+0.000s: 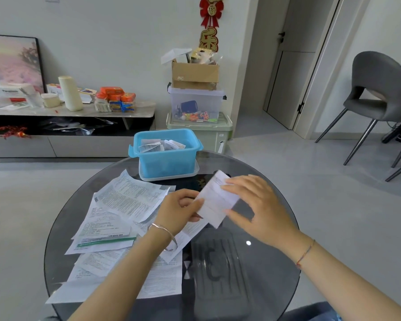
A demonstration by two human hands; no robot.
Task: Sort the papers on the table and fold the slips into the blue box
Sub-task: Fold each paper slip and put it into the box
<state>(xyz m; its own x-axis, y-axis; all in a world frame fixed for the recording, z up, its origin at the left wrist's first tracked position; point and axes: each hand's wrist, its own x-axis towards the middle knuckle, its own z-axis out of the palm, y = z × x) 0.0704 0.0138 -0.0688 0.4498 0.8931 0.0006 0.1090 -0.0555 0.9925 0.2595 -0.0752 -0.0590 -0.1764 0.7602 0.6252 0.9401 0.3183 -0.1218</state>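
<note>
Both hands hold one slip above the middle of the round glass counter.

The counter (276,262) carries loose papers (116,216) spread over its left half. The blue box (167,158) stands at its far edge on a white tray (171,176), with folded slips (160,144) inside. The slip (214,201) hangs tilted between the hands, nearer than the box and just right of the papers. The left hand (178,212), fingers curled, pinches the slip's left edge. The right hand (257,207) grips its right edge between forefinger and thumb, its other fingers spread loosely. Both forearms reach in from the near edge.
</note>
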